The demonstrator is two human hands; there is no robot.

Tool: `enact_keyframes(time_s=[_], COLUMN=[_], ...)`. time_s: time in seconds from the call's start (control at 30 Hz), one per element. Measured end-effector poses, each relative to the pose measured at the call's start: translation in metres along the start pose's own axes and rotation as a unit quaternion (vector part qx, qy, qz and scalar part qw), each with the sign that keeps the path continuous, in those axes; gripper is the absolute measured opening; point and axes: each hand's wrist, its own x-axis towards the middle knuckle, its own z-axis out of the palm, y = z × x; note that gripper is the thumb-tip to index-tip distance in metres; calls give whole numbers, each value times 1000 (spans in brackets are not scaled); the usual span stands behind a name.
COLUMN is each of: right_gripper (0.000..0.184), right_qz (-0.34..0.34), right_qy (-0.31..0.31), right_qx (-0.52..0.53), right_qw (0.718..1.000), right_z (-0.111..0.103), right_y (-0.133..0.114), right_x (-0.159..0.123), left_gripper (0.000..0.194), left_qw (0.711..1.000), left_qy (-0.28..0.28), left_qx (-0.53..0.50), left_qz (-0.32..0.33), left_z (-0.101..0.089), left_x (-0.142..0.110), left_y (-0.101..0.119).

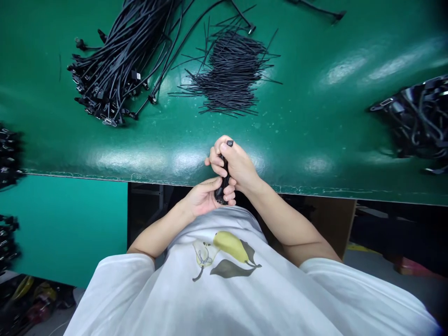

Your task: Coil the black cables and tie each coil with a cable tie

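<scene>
Both of my hands meet at the near edge of the green table (315, 140), gripping one coiled black cable (223, 179). My right hand (235, 161) is closed around the upper part of the coil, and a small black connector end sticks out above its fingers. My left hand (206, 196) is closed around the lower part, close to my white shirt. Most of the coil is hidden inside the fingers.
A big bundle of black cables with connectors (115, 70) lies at the far left. A loose heap of thin black ties (231, 74) lies in the far middle. Another pile of coiled black cables (418, 121) is at the right edge; more black parts (9, 154) are at the left edge.
</scene>
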Motion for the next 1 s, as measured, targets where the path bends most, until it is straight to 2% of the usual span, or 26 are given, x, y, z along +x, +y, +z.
enact_keyframes(time_s=[0.1, 0.17, 0.23, 0.27, 0.3, 0.33, 0.4, 0.43, 0.47, 0.53, 0.57, 0.63, 0.8, 0.87, 0.93, 1.0], right_gripper=[38, 40, 43, 43, 40, 34, 21, 16, 12, 9, 10, 10, 6, 9, 17, 17], right_qz=[2, -14, -38, -55, -74, -93, -117, -116, -107, -92, -91, -108, -167, -174, -193, -222], right_qy=[-27, -42, -31, 0, 46, 100, 182, 191, 183, 151, 139, 133, 189, 198, 206, 206], right_qx=[-45, -109, -214, -284, -363, -443, -576, -626, -663, -708, -716, -706, -585, -549, -534, -529], right_qw=[999, 993, 976, 957, 928, 886, 788, 747, 718, 684, 678, 687, 771, 793, 797, 793], right_z=[-6, -17, -36, -48, -62, -75, -100, -110, -117, -125, -126, -127, -137, -139, -133, -114], right_y=[4, -1, -13, -21, -29, -36, -48, -52, -53, -53, -51, -46, -42, -46, -49, -47], right_x=[-5, -9, -9, -7, -3, 4, 20, 29, 36, 47, 49, 47, 37, 37, 35, 27], left_gripper=[33, 39, 43, 43, 43, 43, 43, 43, 43, 42, 41, 39, 36, 37, 38, 42], left_qw=[999, 998, 992, 988, 984, 980, 971, 968, 966, 963, 961, 955, 951, 949, 943, 933], left_qy=[9, 24, 52, 68, 84, 98, 120, 126, 129, 130, 130, 133, 146, 147, 148, 149], left_qx=[32, 60, 87, 96, 104, 109, 115, 119, 123, 129, 132, 136, 143, 149, 162, 181], left_qz=[-4, 24, 72, 95, 118, 139, 170, 181, 188, 199, 208, 226, 231, 235, 250, 274], left_z=[3, 8, 12, 13, 13, 12, 11, 10, 9, 9, 8, 8, 8, 11, 16, 20], left_x=[-1, -6, -12, -14, -17, -18, -21, -22, -23, -27, -29, -34, -41, -43, -47, -51], left_y=[-3, -1, 4, 9, 13, 18, 26, 29, 31, 33, 33, 33, 27, 21, 14, 7])
